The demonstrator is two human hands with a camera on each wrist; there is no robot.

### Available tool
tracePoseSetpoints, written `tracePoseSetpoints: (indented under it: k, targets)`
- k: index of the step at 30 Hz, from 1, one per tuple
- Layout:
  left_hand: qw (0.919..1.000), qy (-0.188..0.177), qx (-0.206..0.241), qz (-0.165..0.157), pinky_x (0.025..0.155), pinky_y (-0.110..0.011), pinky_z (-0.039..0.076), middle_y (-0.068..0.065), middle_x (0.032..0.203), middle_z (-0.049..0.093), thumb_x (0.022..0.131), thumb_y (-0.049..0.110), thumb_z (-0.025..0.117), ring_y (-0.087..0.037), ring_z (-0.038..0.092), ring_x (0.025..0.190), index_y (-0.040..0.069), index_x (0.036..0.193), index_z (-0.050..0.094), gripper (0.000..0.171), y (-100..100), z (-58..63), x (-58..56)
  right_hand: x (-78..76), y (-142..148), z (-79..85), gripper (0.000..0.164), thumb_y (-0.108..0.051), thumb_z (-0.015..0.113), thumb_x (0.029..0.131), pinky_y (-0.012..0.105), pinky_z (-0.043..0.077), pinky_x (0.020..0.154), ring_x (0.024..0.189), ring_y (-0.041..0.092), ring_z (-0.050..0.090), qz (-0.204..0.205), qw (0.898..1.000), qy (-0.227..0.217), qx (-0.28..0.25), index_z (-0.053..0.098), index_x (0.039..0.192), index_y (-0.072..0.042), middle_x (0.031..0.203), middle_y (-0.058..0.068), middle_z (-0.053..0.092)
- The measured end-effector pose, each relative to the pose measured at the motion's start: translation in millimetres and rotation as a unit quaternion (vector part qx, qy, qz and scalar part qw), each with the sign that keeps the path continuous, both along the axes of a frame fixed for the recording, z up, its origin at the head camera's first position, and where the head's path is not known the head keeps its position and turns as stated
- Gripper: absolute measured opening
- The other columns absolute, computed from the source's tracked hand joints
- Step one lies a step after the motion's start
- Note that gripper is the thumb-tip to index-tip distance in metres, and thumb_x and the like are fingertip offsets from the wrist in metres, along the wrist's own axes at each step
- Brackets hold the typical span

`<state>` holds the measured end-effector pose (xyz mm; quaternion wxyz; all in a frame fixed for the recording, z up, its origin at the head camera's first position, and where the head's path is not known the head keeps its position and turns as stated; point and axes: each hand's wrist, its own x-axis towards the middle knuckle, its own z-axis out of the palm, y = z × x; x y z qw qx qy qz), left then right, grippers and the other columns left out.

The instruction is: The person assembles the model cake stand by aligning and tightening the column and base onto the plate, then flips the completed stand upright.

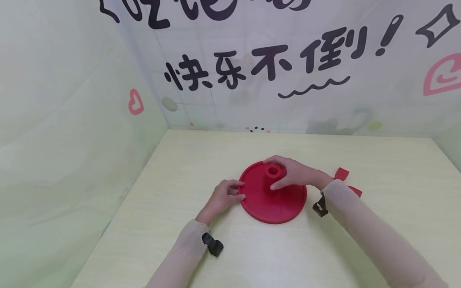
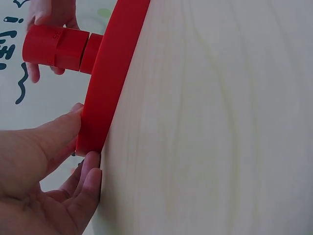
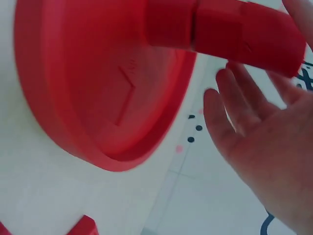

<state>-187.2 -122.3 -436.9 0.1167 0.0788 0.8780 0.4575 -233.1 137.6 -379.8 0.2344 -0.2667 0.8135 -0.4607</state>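
My left hand (image 1: pixel 225 196) pinches the disc's (image 1: pixel 277 204) left rim; my right hand (image 1: pixel 293 174) cups the upright centre tube (image 1: pixel 273 171), fingers loosely curved.

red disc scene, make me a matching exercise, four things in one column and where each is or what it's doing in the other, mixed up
Things
1. left hand
2. right hand
3. red disc
4. small red pieces

Places or states
A. lies flat on the pale table
B. on the table behind the right wrist
C. pinches the disc's left rim
D. holds the short tube at the disc's centre

Pairs: 1-C, 2-D, 3-A, 4-B
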Motion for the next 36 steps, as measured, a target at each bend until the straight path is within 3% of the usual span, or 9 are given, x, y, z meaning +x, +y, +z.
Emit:
tracePoseSetpoints:
  k: [7, 14, 23, 31, 36]
  targets:
    - [1.0000, 0.002, 0.005, -0.003, 0.072, -0.027, 0.050, -0.005, 0.102, 0.051, 0.081, 0.015, 0.071, -0.019, 0.055, 0.088, 0.012, 0.116, 0.062, 0.036, -1, -1.6, -1.1, -16.3, 5, 9.5, 0.069, -0.001, 0.073, 0.072, 0.041, 0.051, 0.078, 0.115, 0.029, 0.043, 0.079, 0.993, -0.074, -0.038, 0.045, 0.134, -0.014, 0.128, 0.009, 0.046]
    - [0.9999, -0.010, 0.002, 0.000, 0.072, -0.027, 0.051, -0.005, 0.103, 0.050, 0.081, 0.015, 0.071, -0.019, 0.055, 0.089, 0.013, 0.116, 0.062, 0.037, 1, 1.5, -0.1, -22.9, 4, 11.1, 0.064, 0.001, 0.073, 0.069, 0.041, 0.051, 0.078, 0.114, 0.029, 0.044, 0.098, 0.990, -0.103, -0.021, 0.053, 0.129, -0.012, 0.125, 0.009, 0.049]
    - [1.0000, -0.007, 0.007, -0.001, 0.072, -0.027, 0.050, -0.006, 0.102, 0.050, 0.081, 0.014, 0.071, -0.019, 0.055, 0.088, 0.012, 0.116, 0.063, 0.036, 1, 0.1, -0.8, -16.9, 1, 3.8, 0.055, -0.004, 0.076, 0.070, 0.040, 0.051, 0.076, 0.105, 0.030, 0.050, 0.056, 0.995, -0.073, -0.045, 0.053, 0.120, -0.002, 0.114, 0.012, 0.052]
    - [1.0000, -0.008, 0.004, 0.000, 0.072, -0.028, 0.050, -0.006, 0.104, 0.050, 0.081, 0.015, 0.071, -0.019, 0.055, 0.088, 0.012, 0.116, 0.062, 0.036, 0, 0.2, 0.0, -3.7, -8, -0.5, 0.054, -0.018, 0.081, 0.068, 0.035, 0.052, 0.072, 0.098, 0.026, 0.053, -0.019, 1.000, -0.009, -0.018, 0.049, 0.110, -0.007, 0.106, 0.008, 0.054]
    - [1.0000, -0.008, 0.003, 0.001, 0.072, -0.027, 0.050, -0.005, 0.103, 0.050, 0.081, 0.015, 0.071, -0.019, 0.054, 0.088, 0.014, 0.117, 0.062, 0.037, 0, -0.2, -0.9, 0.7, -13, -1.2, 0.057, -0.021, 0.081, 0.068, 0.034, 0.052, 0.071, 0.098, 0.025, 0.053, -0.041, 0.999, 0.012, 0.010, 0.044, 0.109, -0.008, 0.107, 0.008, 0.053]
